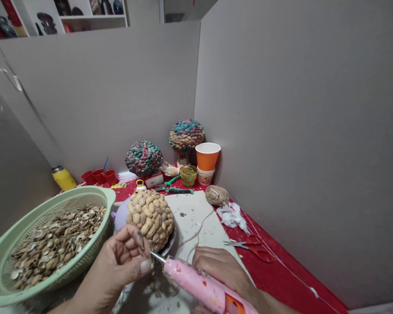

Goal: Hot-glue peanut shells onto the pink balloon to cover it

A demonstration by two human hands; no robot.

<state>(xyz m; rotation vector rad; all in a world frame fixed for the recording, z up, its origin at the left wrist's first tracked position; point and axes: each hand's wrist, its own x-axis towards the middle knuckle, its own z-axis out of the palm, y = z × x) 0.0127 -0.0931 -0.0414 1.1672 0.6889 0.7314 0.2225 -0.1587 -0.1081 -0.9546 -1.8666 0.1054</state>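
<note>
My right hand [221, 266] is wrapped around a pink hot glue gun [196, 281], its metal nozzle pointing left. At the nozzle's tip, my left hand [126, 253] is closed in a pinch on what looks like a peanut shell, mostly hidden by the fingers. Just beyond the left hand is a lilac balloon [120, 216], its right side covered with peanut shells [150, 218]. It rests in a metal bowl [170, 244], of which only part of the rim shows. To the left, a green colander [111, 198] holds many loose shells [59, 244].
A white board [191, 205] lies on the red cloth [281, 279]. Twine [217, 195], crumpled tissue [232, 216] and red-handled scissors [258, 248] lie right. Behind are pliers [180, 191], paper cups [208, 157], coloured shell balls [144, 158] and a yellow bottle [63, 178]. Grey panels [298, 131] enclose the table.
</note>
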